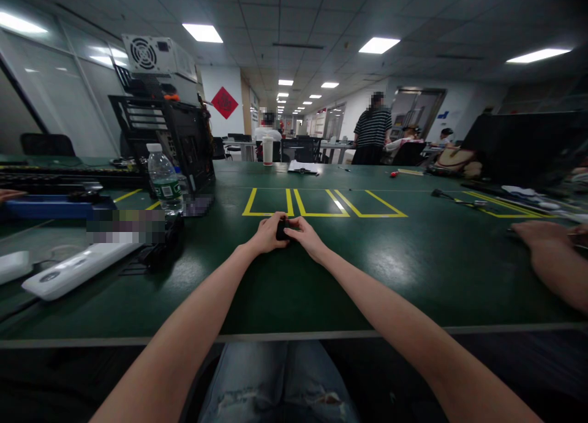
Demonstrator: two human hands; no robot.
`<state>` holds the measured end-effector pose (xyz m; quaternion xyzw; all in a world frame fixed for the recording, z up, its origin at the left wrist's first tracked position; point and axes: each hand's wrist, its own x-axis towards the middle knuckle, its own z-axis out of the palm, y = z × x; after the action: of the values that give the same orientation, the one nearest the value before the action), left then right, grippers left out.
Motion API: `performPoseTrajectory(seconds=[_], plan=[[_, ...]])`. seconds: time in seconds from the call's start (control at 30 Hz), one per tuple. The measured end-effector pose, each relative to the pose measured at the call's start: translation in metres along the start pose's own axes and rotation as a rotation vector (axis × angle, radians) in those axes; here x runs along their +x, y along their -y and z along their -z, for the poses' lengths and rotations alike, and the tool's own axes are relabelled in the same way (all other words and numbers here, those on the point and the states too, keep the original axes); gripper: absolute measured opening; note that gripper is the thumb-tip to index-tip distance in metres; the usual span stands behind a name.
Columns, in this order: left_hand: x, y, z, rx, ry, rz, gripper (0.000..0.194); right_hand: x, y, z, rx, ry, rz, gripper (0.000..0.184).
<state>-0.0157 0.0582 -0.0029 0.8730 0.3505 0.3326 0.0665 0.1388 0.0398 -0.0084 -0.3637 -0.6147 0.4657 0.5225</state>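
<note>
— Where is the small black object (282, 229) held?
— Near the frame's centre, below the flat yellow tape outlines (324, 215); it is pinched by the bent fingers of the bare left hand (267, 234) and right hand (307, 234).

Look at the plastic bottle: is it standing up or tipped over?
Standing up. The bottle has its white cap at the top and its bottom end down at the table.

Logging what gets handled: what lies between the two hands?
In the head view, a small black object sits between the left hand and right hand, fingers of both on it; too small to identify.
</note>
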Motion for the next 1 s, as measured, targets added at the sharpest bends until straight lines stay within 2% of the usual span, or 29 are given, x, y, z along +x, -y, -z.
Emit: performPoseTrajectory(seconds=[0.4,0.73,1.0], plan=[[0.000,0.002,-0.003,-0.015,-0.011,0.025,0.062,0.003,-0.003,0.002,0.030,0.001,-0.045,0.027],[0.001,0.000,-0.004,0.003,-0.011,0.033,0.061,0.004,-0.007,0.002,0.083,0.001,-0.018,0.022],[-0.001,-0.002,-0.002,0.011,-0.009,0.030,0.058,0.010,-0.012,0.002,0.100,0.004,-0.076,0.029]])
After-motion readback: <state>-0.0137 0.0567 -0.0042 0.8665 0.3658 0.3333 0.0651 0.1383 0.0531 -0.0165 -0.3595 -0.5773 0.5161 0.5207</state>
